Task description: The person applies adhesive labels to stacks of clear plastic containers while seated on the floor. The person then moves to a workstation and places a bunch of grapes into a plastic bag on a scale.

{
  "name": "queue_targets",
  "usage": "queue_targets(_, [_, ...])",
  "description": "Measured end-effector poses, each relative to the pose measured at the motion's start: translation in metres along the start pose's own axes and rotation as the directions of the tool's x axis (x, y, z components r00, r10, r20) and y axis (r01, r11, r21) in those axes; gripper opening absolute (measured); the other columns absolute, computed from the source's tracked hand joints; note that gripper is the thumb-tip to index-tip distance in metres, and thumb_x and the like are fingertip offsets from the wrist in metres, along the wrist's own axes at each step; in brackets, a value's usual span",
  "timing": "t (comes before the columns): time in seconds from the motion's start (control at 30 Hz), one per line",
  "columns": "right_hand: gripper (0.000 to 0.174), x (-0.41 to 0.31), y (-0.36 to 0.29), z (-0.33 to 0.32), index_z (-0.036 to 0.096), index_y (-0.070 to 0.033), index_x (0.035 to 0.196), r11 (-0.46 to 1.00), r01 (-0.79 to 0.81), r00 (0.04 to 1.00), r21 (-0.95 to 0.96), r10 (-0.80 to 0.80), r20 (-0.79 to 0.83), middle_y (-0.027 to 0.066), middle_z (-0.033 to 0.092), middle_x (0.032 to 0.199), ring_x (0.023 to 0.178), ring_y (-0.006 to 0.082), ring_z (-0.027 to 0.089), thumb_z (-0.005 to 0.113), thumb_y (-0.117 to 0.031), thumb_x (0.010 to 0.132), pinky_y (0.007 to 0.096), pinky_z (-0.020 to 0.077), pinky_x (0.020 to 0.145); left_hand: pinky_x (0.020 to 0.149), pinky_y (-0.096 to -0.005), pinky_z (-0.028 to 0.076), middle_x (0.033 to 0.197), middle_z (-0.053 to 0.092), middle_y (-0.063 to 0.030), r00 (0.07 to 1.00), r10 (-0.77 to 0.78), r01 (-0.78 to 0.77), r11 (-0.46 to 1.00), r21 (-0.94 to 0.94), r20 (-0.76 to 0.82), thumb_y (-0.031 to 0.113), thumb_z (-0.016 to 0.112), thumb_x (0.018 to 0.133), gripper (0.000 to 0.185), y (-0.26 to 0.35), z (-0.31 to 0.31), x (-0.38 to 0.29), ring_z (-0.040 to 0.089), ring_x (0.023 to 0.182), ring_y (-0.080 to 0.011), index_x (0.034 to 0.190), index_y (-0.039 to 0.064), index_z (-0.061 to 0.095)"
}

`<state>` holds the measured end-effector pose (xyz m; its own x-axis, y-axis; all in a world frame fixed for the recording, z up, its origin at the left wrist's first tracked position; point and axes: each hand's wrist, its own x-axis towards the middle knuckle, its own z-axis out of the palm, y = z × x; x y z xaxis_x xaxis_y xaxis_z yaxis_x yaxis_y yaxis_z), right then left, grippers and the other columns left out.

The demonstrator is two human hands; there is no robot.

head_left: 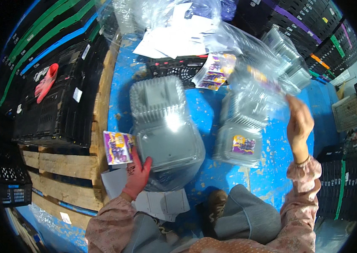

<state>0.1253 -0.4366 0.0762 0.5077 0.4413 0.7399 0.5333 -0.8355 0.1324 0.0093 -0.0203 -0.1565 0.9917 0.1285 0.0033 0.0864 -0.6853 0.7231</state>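
My left hand (137,175), in a pink glove, holds grape-printed label sheets (117,148) beside a stack of clear plastic clamshell containers (169,147). Its thumb lies at the near corner of that stack, whose top container has its ribbed half (157,96) folded away from me. My bare right hand (300,121) is raised at the right, gripping the edge of a motion-blurred clear clamshell container (262,80) that carries a label. Below it, another clamshell stack has a flat lid (229,151) with a grape label (243,145) on it.
More label sheets (214,72) lie on a black crate (172,68) ahead. White papers (178,39) and clear plastic wrapping are behind it. A wooden pallet (68,164) bears black crates and a pink glove (46,83) at left. Nested clamshells (292,63) and stacked crates (344,186) stand right.
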Motion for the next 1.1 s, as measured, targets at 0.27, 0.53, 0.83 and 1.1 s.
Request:
queue_targets(0.27, [0.091, -0.170, 0.020, 0.001, 0.038, -0.015, 0.140, 0.879, -0.470, 0.328, -0.080, 0.259, 0.909, 0.0214, 0.034, 0.144, 0.131, 0.0408, 0.035, 0.082, -0.041, 0.064, 0.0552, 0.0284, 0.106, 0.099, -0.0391, 0.038, 0.132, 0.045, -0.0232, 0.973, 0.111, -0.121, 0.992, -0.041, -0.201, 0.008, 0.061, 0.089, 0.066, 0.030, -0.041, 0.007, 0.047, 0.118, -0.0315, 0.145, -0.002, 0.026])
queue_targets(0.53, [0.079, -0.197, 0.046, 0.143, 0.043, -0.020, 0.138, 0.776, -0.569, 0.750, -0.272, 0.626, 0.213, 0.0238, 0.023, 0.148, 0.126, 0.0443, 0.033, 0.079, -0.033, 0.069, 0.0552, 0.0343, 0.101, 0.104, -0.0376, 0.034, 0.137, 0.042, -0.0196, 0.967, 0.108, -0.158, 0.964, -0.212, -0.230, -0.002, 0.052, 0.089, 0.058, 0.064, -0.063, 0.012, 0.043, 0.124, -0.0286, 0.143, -0.002, 0.030])
queue_targets(0.83, [0.087, -0.141, 0.013, 0.149, 0.031, -0.003, 0.142, 0.860, -0.506, 0.773, -0.060, 0.483, 0.411, 0.0250, 0.030, 0.144, 0.117, 0.0421, 0.038, 0.073, -0.009, 0.067, 0.0479, 0.0340, 0.103, 0.101, -0.0356, 0.037, 0.132, 0.047, -0.0206, 0.961, 0.203, -0.228, 0.966, -0.122, -0.186, -0.004, 0.050, 0.089, 0.052, 0.077, -0.063, 0.003, 0.048, 0.118, -0.0290, 0.139, -0.003, 0.036])
queue_targets(1.1, [0.080, -0.166, 0.025, 0.201, 0.027, 0.011, 0.140, 0.965, -0.153, 0.763, -0.214, 0.253, 0.594, 0.0295, 0.031, 0.143, 0.133, 0.0415, 0.030, 0.064, -0.010, 0.072, 0.0454, 0.0264, 0.110, 0.089, -0.0311, 0.044, 0.122, 0.059, -0.0165, 0.945, 0.212, -0.288, 0.901, -0.326, -0.249, -0.009, 0.047, 0.087, 0.046, 0.101, -0.083, 0.000, 0.057, 0.106, -0.0184, 0.133, -0.001, 0.047])
